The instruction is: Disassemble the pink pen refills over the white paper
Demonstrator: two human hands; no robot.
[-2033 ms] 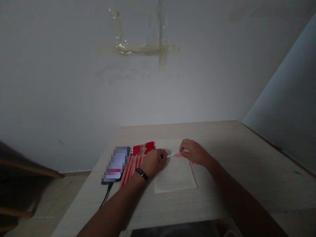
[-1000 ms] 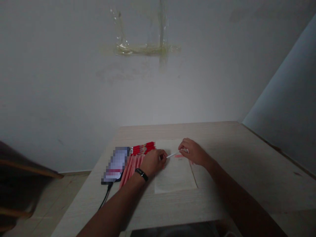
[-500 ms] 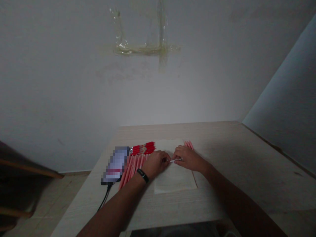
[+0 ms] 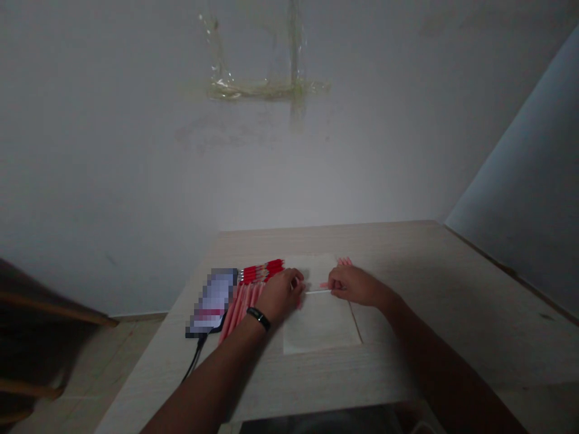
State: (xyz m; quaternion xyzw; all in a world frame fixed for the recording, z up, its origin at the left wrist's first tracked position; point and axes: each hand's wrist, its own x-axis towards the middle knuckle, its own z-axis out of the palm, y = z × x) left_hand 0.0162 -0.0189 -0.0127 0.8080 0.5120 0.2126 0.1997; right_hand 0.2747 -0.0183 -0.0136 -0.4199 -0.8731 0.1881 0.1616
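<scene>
A thin white stick (image 4: 318,292), resembling a pen refill, runs between my two hands above a pale sheet (image 4: 316,331). My left hand (image 4: 283,290) has its fingers curled and pinched at the stick's left end. A bit of pink shows under those fingertips, too small to make out. With closed fingers, my right hand (image 4: 355,286) grips the stick's other end; a short pink tip (image 4: 324,284) pokes out beside it. Pink pen barrels (image 4: 240,310) lie in a row by my left forearm, and red pen parts (image 4: 262,271) lie beyond them.
A phone-like device (image 4: 211,301) with a blurred screen and a black cable (image 4: 194,358) lies at the table's left. Several pink pieces (image 4: 344,261) sit behind my right hand. The table (image 4: 407,253) meets the wall (image 4: 384,150) at the back.
My hands have drawn apart, the right one moving right and the left one slightly left. More of the white stick now shows between them, and the pink tip has appeared.
</scene>
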